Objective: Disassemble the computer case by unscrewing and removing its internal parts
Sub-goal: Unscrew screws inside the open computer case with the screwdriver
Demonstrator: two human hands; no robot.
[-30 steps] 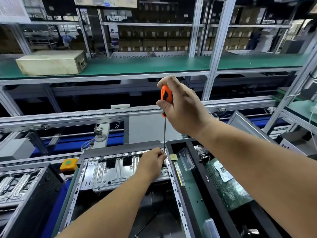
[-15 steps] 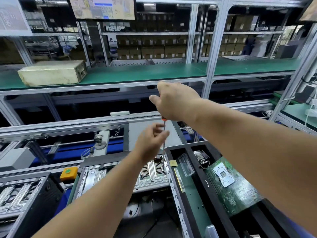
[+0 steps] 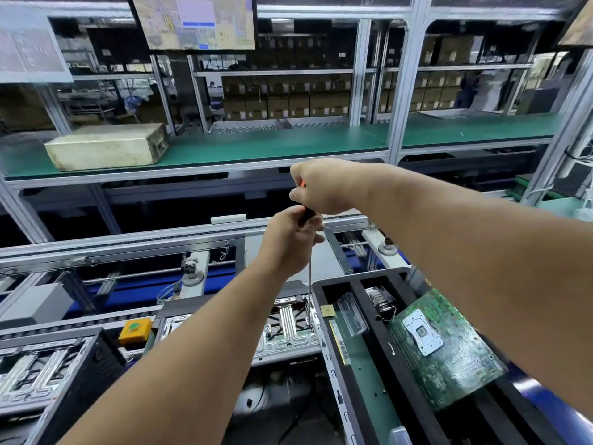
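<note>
Green shelves (image 3: 272,146) stand behind the open case (image 3: 288,329). Its motherboard (image 3: 449,354) already lies in the black tray (image 3: 362,284) beside it. Both hands grip the upright screwdriver (image 3: 309,284): right hand (image 3: 324,184) on top, left hand (image 3: 290,239) below. Tip stands on the case's inner plate; more screws probably remain.

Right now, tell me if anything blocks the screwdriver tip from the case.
Nothing visible does. Both hands, right above left, grip the screwdriver; its bare shaft runs straight down to the computer case, tip at the metal plate's right edge.
</note>
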